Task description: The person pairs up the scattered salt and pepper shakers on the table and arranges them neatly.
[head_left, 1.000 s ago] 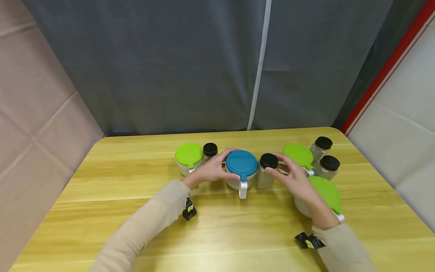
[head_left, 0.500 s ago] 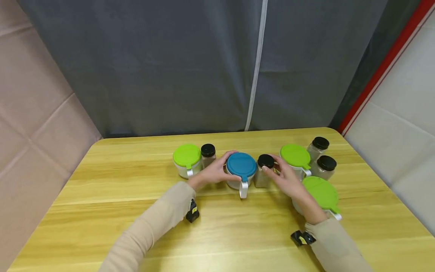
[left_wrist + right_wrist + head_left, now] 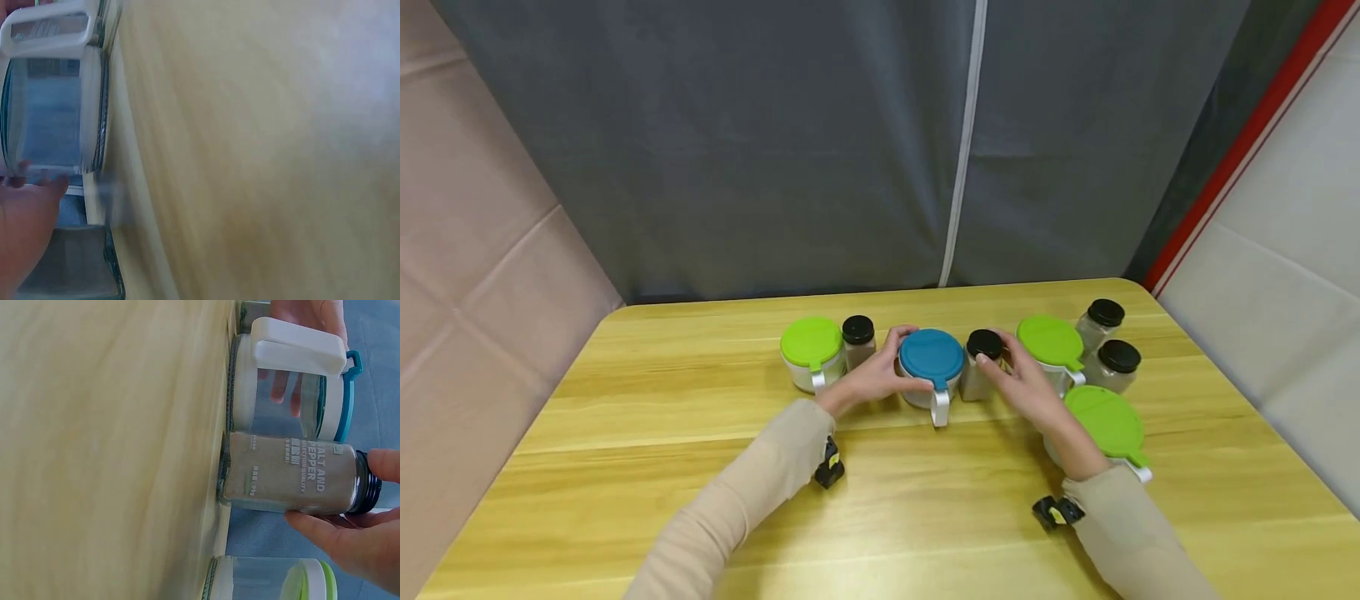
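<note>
My left hand (image 3: 876, 371) grips a clear seasoning jar with a blue lid (image 3: 931, 354) and a white handle, thumb in front and fingers round the far side. Its handle points toward me. Right beside it stands a square black-capped shaker jar (image 3: 977, 379), held near the cap by my right hand (image 3: 1030, 387). In the right wrist view this salt and pepper jar (image 3: 290, 472) is full of brownish powder, its label readable. Both jars are upright, close together. The left wrist view shows the blue-lidded jar's glass wall (image 3: 50, 112), with part of my hand out of frame.
On the left are a green-lidded jar (image 3: 812, 346) and a black-capped jar (image 3: 859, 342). To the right stand two more green-lidded jars (image 3: 1048, 340) (image 3: 1105, 421) and two black-capped jars (image 3: 1101, 321) (image 3: 1117, 362). A grey curtain (image 3: 775, 167) hangs behind the wooden table (image 3: 880, 500).
Both hands have slid the blue-lidded jar and the shaker jar slightly toward the back of the table. The view has shifted a little; the other jars keep their places.
</note>
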Demonstrator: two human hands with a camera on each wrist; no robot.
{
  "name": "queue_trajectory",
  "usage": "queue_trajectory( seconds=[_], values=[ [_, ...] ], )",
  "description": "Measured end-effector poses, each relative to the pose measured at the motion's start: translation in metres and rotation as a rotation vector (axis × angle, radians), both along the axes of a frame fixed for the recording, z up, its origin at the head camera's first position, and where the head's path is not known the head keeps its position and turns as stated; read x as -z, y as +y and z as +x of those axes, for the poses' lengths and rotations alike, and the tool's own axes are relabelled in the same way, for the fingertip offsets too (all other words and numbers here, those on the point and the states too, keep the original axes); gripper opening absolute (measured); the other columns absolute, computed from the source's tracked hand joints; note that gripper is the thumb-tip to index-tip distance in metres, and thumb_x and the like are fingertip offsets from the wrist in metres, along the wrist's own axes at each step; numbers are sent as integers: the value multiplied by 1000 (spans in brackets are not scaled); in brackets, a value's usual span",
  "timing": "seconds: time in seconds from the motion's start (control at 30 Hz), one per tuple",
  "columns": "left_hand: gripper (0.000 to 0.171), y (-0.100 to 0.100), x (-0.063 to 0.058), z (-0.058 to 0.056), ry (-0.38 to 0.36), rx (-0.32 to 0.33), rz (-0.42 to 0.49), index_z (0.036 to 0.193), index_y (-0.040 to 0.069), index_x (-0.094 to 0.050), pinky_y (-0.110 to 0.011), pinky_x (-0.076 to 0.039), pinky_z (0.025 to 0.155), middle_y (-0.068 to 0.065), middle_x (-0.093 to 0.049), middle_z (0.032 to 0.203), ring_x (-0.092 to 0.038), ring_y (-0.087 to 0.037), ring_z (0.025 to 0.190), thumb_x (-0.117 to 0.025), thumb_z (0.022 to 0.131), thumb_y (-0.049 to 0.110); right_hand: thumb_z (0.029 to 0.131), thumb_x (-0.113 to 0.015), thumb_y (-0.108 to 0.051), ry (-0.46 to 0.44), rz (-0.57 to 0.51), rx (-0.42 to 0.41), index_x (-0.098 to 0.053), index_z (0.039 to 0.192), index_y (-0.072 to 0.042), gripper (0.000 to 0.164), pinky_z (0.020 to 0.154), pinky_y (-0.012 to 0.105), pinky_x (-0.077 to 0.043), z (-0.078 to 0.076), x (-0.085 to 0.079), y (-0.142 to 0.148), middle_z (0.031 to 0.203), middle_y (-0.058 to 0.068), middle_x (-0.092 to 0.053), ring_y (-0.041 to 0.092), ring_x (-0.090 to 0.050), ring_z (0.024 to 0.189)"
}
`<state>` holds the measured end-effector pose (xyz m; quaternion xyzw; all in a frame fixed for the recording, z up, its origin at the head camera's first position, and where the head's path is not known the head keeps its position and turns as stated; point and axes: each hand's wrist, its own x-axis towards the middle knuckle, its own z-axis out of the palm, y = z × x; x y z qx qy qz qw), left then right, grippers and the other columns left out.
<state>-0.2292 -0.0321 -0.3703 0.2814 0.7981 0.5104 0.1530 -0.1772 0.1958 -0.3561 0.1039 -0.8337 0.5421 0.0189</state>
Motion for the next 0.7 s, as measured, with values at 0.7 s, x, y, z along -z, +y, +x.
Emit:
queue_trajectory(
  seconds=[0.7],
  values=[
    [85,14,20,-12,-170,-201,106,142,25,-11,-39,-17,101,-5,-19,143,-19,-19,128,-68,78,26,92,-46,-13,-84,-122,59,-19,136,2,53,100,42,-19,-21,-2,-6,139,19,-20,27,-15,128]
  ],
)
